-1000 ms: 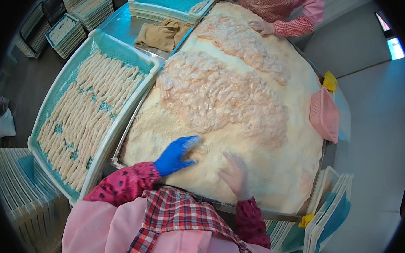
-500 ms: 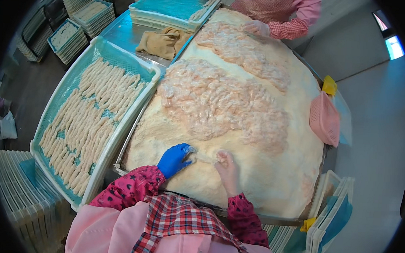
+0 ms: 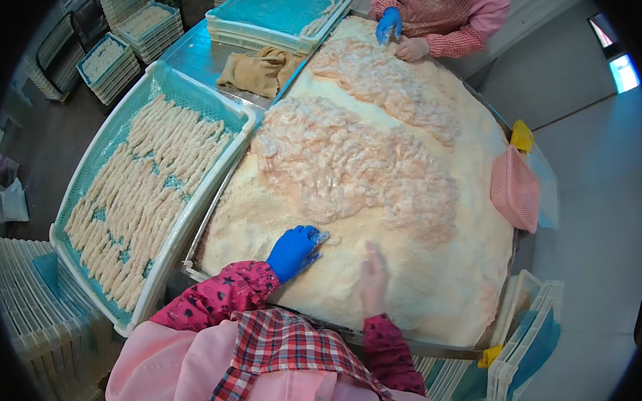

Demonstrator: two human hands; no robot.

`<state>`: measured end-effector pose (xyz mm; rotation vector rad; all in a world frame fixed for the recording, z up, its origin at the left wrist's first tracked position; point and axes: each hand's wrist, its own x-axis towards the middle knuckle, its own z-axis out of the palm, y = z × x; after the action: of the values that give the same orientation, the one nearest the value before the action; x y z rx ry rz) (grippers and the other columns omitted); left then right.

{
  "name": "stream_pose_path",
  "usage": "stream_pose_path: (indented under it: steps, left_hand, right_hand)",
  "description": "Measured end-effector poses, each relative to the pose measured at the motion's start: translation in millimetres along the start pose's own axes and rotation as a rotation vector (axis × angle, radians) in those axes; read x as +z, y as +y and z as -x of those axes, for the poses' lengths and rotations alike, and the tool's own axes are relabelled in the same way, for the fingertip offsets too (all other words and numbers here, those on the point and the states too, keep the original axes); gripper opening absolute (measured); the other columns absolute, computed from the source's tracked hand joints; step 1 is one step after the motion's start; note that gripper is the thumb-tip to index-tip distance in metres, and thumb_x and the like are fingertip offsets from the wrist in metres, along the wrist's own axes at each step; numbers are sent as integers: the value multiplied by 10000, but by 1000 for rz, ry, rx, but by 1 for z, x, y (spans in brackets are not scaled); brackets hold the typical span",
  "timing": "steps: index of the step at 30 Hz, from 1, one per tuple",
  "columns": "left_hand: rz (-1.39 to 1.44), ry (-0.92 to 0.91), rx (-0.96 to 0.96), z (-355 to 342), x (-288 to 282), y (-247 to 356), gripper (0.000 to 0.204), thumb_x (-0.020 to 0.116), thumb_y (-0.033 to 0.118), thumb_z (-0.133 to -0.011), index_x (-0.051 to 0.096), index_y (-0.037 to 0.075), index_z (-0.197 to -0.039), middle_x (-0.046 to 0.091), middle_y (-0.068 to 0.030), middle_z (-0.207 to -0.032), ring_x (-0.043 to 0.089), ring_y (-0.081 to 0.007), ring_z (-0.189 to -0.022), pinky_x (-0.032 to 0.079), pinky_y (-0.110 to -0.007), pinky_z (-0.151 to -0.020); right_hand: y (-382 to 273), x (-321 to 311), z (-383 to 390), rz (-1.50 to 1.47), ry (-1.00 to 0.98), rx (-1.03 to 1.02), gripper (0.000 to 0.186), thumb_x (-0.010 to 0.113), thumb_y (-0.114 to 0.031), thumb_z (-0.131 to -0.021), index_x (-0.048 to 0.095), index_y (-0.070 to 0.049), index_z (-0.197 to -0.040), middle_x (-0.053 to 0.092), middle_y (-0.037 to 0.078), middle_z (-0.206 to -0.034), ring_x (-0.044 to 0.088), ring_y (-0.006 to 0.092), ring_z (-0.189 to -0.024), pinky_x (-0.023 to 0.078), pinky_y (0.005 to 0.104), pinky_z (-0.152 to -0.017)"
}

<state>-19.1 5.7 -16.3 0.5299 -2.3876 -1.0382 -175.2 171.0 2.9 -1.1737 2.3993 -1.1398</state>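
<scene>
My left hand [image 3: 294, 253], in a blue glove, rests low over the crumb-covered table [image 3: 432, 293] with its fingers curled. At its fingertips is a pale coated strip of meat [image 3: 331, 239], mostly hidden by the fingers and crumbs. To the right, my right hand [image 3: 373, 282] in a pale thin glove is smeared by motion; its fingers look stretched out, with nothing seen in them. Just beyond both hands lies a wide heap of raw pinkish meat strips [image 3: 352, 162] on the crumbs.
On the left stands a white-rimmed tray [image 3: 214, 167] with rows of coated strips. A co-worker's hands [image 3: 402, 41] are at a second meat heap [image 3: 385, 84]. A tan cloth [image 3: 259, 71] lies at the back left. A pink basket [image 3: 514, 189] hangs at the right edge, above stacked trays [image 3: 524, 349].
My right hand has come away from the strip that stretched between both hands, its fingers straightening. My left hand has shifted slightly right. The co-worker's blue-gloved hand has come to the far heap.
</scene>
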Motion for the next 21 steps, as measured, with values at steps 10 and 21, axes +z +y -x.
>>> stream_pose_path:
  steps: [10,21]
  left_hand:
    - [1888,16,-618,1,8,53,383,440,245,-954,443,61,-1290,511,-85,-1232,497,-172,-1086,392,-290,-930]
    - [1826,600,110,-17,42,89,563,356,393,-962,200,153,-1447,248,-64,-1480,257,-235,-1345,149,-397,-1122]
  right_hand:
    - [-92,42,-20,63,121,-248,477,360,-305,-936,434,-26,-1316,381,225,-1374,300,360,-1315,177,459,-1094]
    - [-91,54,-19,65,-44,-575,510,240,-390,-942,431,-137,-1342,255,107,-1476,189,296,-1376,52,519,-1108]
